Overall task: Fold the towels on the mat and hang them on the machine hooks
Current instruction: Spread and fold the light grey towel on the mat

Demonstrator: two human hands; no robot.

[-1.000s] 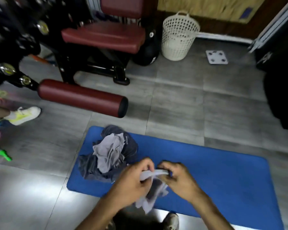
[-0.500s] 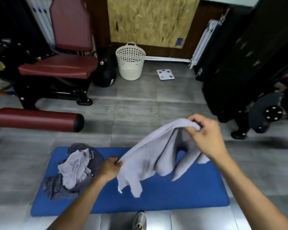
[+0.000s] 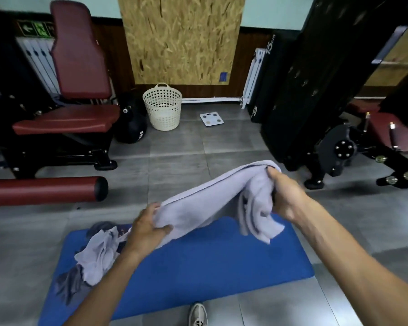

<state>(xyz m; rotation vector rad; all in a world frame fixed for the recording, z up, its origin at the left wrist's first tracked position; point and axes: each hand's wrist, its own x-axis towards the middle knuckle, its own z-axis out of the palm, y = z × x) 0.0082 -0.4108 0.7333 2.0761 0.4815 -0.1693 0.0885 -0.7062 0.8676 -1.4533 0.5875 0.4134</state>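
The left hand [image 3: 146, 228] and the right hand [image 3: 284, 194] hold one pale lilac towel [image 3: 207, 203] in the air above the blue exercise mat [image 3: 198, 262]. The left hand pinches the lower end of the towel, thumb pressed under the cloth and fingers curled over its top edge. The right hand is higher and farther from the body, fingers closed around the bunched upper end, with the thumb tip on the top hem. Between the two grips the towel's hemmed edge runs in a taut slanting line, rising from the left grip to the right one. Below the right grip the rest of the cloth hangs in loose folds, its lowest corner just above the mat's far right part. Whether it touches the mat cannot be told.

Under and to the outside of the left forearm, a heap of crumpled towels [image 3: 97, 252] lies on the mat's left end, a light lilac one on top of darker grey cloth. The mat lies flat on the grey tiled floor [image 3: 179, 161]. Near the body, below both grips, the toe of a grey shoe [image 3: 197, 314] stands just off the mat's near edge.

Beyond the left grip stands a weight machine with dark red padding [image 3: 66, 118] and a red roller pad [image 3: 45, 190]. Beyond the right grip stands a black machine [image 3: 316, 102]. Between them, by the wall, are a cream laundry basket [image 3: 163, 107] and a white bathroom scale [image 3: 211, 118].
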